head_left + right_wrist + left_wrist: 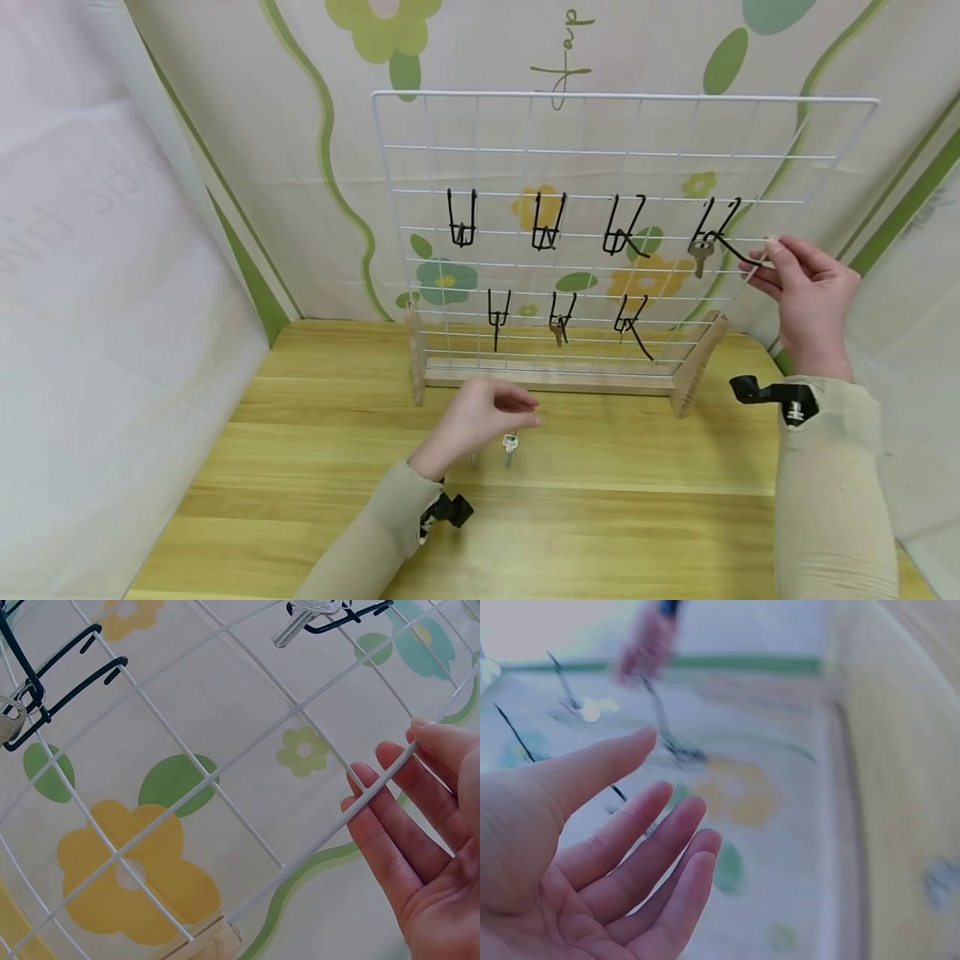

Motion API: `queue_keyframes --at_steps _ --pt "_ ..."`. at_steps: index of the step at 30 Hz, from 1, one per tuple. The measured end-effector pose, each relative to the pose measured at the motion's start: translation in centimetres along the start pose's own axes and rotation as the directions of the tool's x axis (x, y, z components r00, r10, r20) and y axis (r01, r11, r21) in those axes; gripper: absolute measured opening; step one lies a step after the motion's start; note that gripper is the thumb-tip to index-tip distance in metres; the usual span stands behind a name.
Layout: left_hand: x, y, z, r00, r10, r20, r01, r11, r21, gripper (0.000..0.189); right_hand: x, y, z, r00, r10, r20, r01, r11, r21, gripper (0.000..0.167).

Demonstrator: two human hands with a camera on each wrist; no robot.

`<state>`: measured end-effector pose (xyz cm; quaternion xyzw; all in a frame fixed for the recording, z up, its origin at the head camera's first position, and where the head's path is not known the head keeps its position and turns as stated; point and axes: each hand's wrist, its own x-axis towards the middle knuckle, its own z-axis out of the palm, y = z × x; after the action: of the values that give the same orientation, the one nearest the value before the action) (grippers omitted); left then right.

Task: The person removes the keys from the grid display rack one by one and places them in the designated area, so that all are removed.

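Observation:
My right hand (813, 287) holds the right edge of a white wire grid panel (622, 96), thumb on one side of the edge wire and fingers on the other, as the right wrist view shows. Close by hangs a key (701, 257) on a black hook (723, 233); another key (11, 724) is at the left of the right wrist view. Above the table, my left hand (476, 421) has loosely bent fingers with nothing between them. A silver key (510, 447) shows just past its fingers, and a second key (474, 459) is partly hidden under it.
Several black hooks hang in two rows on the grid, and a key (557, 333) hangs in the lower row. Wooden feet (693, 367) and a crossbar (547, 381) carry the panel on the wood-grain table (600, 517). Flower-printed cloth (247, 108) stands behind.

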<state>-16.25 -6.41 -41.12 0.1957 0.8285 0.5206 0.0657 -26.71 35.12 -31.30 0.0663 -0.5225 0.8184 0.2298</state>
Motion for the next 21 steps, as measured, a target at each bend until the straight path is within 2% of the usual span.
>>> queue_keyframes --at_steps 3,6,9,14,19,21 --pt "0.2 2.9 0.1 0.997 0.081 0.020 -0.079 0.995 -0.055 0.030 0.0 0.0 0.0 1.000 0.003 -0.004 -0.003 1.000 0.002 0.039" --pt "1.0 5.3 0.3 0.990 0.140 0.002 -0.139 0.984 -0.111 0.031 0.0 0.0 -0.1 1.000 0.010 -0.004 -0.010 1.000 0.001 0.039" --pt "2.4 7.4 0.8 0.980 0.198 -0.037 -0.201 0.965 -0.170 0.031 0.0 0.0 -0.1 1.000 0.019 -0.004 -0.019 1.000 0.000 0.040" --pt "5.4 10.4 2.2 0.957 0.278 -0.079 -0.289 0.934 -0.212 0.034 -0.1 -0.1 -0.1 1.000 0.023 -0.001 -0.023 1.000 -0.009 0.038" --pt "8.7 12.7 3.9 0.950 0.291 -0.113 -0.309 0.928 -0.208 0.038 -0.2 -0.2 0.0 1.000 0.013 0.000 -0.013 1.000 -0.019 0.037" --pt "10.0 13.5 4.6 0.956 0.267 -0.125 -0.288 0.934 -0.211 0.038 -0.2 -0.2 0.1 1.000 0.006 0.000 -0.006 1.000 -0.021 0.037"
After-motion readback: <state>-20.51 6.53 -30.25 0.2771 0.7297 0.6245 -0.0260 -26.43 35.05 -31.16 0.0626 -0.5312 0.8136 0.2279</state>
